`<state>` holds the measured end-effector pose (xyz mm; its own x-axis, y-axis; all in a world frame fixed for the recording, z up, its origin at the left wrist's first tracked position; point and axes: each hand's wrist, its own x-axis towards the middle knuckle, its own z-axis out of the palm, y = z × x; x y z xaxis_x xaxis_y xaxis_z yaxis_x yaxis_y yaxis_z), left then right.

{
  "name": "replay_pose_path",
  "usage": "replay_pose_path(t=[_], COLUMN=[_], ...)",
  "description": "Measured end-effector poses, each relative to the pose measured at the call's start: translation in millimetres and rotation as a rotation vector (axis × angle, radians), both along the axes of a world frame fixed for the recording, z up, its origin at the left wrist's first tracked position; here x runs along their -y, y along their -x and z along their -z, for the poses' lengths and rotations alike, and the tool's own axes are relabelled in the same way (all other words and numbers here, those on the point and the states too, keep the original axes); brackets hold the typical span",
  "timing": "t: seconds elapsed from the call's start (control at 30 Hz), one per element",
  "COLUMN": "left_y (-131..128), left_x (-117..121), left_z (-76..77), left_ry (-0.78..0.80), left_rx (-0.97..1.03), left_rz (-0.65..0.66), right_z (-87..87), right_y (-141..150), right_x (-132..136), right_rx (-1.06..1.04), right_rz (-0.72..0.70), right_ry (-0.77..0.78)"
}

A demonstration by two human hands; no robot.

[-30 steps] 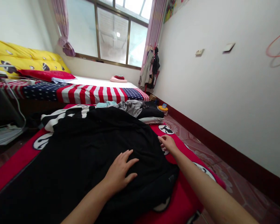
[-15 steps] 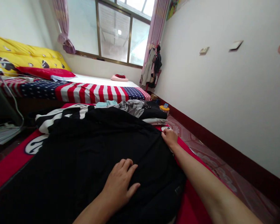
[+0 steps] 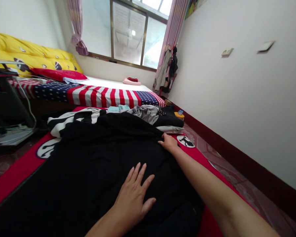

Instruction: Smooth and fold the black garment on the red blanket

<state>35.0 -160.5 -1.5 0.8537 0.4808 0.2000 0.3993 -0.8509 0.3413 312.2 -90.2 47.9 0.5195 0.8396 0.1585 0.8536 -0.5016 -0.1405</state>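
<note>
A large black garment (image 3: 93,164) lies spread over a red blanket (image 3: 17,171) with round black-and-white patches. My left hand (image 3: 135,197) rests flat on the garment near its front, fingers stretched and apart. My right hand (image 3: 168,143) reaches out to the garment's far right edge, with fingers curled on the cloth there; whether it pinches the edge I cannot make out. Behind the garment sits a pile of clothes (image 3: 143,113): grey, light blue, black and a black-and-white striped piece (image 3: 69,118).
A bed with a stars-and-stripes cover (image 3: 101,95), a red pillow (image 3: 59,75) and yellow bedding (image 3: 29,54) stands behind. A white wall (image 3: 236,82) runs along the right. Clothes hang (image 3: 167,69) by the window (image 3: 128,33). A dark stand with cables (image 3: 10,108) is at left.
My right hand slid further away along the garment's right edge to its far corner. My left hand shifted slightly toward me and spread its fingers. The view turned a little to the left.
</note>
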Motion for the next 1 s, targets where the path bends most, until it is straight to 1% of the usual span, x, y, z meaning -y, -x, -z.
replay_pose_path(t=[0.07, 0.17, 0.23, 0.33, 0.43, 0.53, 0.57, 0.6, 0.63, 0.67, 0.7, 0.73, 0.77, 0.8, 0.83, 0.9, 0.93, 0.97, 1.0], left_y=[0, -2, -3, -4, -4, -5, -5, -6, -6, -6, -6, -6, -6, -6, -6, -5, -5, -6, -6], left_x=[1, 3, 4, 4, 4, 4, 4, 4, 4, 4, 4, 4, 4, 4, 4, 4, 3, 3, 3], left_z=[-0.4, 1.5, 2.9, 2.4, -0.5, -1.3, -0.6, 0.6, 2.1, 3.7, 5.3, 6.5, 7.4, 8.0, 8.3, 8.6, 8.7, 8.9, 9.2], left_ry=[-0.003, -0.005, 0.002, 0.016, 0.019, 0.008, 0.0, -0.012, -0.026, -0.042, -0.058, -0.071, -0.08, -0.086, -0.091, -0.097, -0.099, -0.102, -0.104], left_rx=[-0.016, -0.031, -0.033, -0.038, -0.056, -0.074, -0.073, -0.066, -0.057, -0.046, -0.036, -0.03, -0.028, -0.03, -0.033, -0.04, -0.042, -0.042, -0.039], left_rz=[-0.027, -0.116, -0.156, -0.162, -0.17, -0.179, -0.179, -0.179, -0.18, -0.183, -0.188, -0.193, -0.197, -0.199, -0.201, -0.199, -0.196, -0.192, -0.19], right_z=[-0.4, -0.4, 3.7, 12.9, 14.7, 10.4, 10.5, 12.3, 15.7, 20.3, 25.6, 30.8, 35.1, 37.9, 38.8, 34.6, 30.3, 25.6, 21.2], right_y=[-2, -6, -8, -6, 2, 23, 32, 40, 46, 48, 45, 37, 25, 10, -6, -33, -41, -43, -40], right_x=[-9, -17, -19, -19, -18, -8, 0, 11, 23, 38, 52, 67, 80, 91, 101, 114, 119, 124, 128], right_rx=[-0.03, -0.033, -0.027, -0.038, -0.063, -0.061, -0.051, -0.039, -0.03, -0.023, -0.017, -0.008, 0.001, 0.012, 0.024, 0.038, 0.042, 0.05, 0.062], right_rz=[-0.016, 0.011, 0.054, 0.113, 0.131, 0.085, 0.043, -0.038, -0.163, -0.322, -0.48, -0.596, -0.638, -0.598, -0.493, -0.256, -0.174, -0.123, -0.106], right_ry=[0.02, -0.023, -0.066, -0.103, -0.116, -0.151, -0.172, -0.196, -0.208, -0.195, -0.155, -0.095, -0.022, 0.056, 0.123, 0.231, 0.272, 0.304, 0.309])
